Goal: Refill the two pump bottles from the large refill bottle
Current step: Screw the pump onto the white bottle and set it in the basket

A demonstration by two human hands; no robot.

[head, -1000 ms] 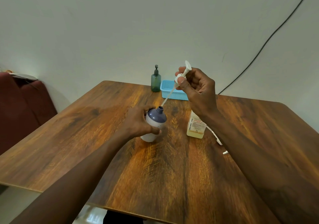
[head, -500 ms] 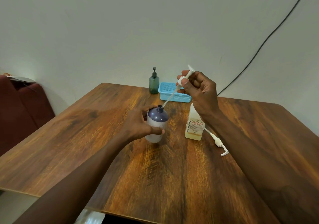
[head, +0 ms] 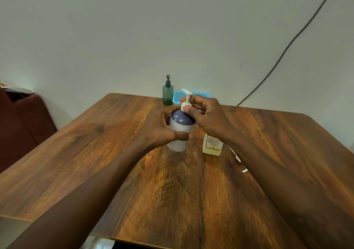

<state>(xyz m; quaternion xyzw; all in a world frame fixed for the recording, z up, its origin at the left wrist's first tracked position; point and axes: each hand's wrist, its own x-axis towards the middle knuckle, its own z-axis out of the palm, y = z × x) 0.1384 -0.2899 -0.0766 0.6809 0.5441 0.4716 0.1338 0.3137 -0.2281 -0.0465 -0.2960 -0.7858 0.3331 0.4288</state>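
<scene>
A white pump bottle with a purple dome top [head: 181,128] stands tilted on the wooden table [head: 182,181]. My left hand [head: 159,128] wraps around its body. My right hand [head: 206,114] pinches the white pump head [head: 186,100], which sits on the bottle's neck with its tube down inside. The refill bottle with yellow liquid and a label [head: 211,145] stands just right of it, partly behind my right wrist. A green pump bottle [head: 167,92] stands at the table's far edge.
A blue plastic basket [head: 179,97] sits at the far edge beside the green bottle. A second white pump head [head: 240,161] lies on the table under my right forearm. A dark red seat [head: 21,122] is at the left, and a black cable [head: 287,47] runs along the wall.
My right hand has lowered the pump head, sliding its tube fully into the purple-topped bottle until the collar meets the neck. My left hand has kept hold of the bottle.
</scene>
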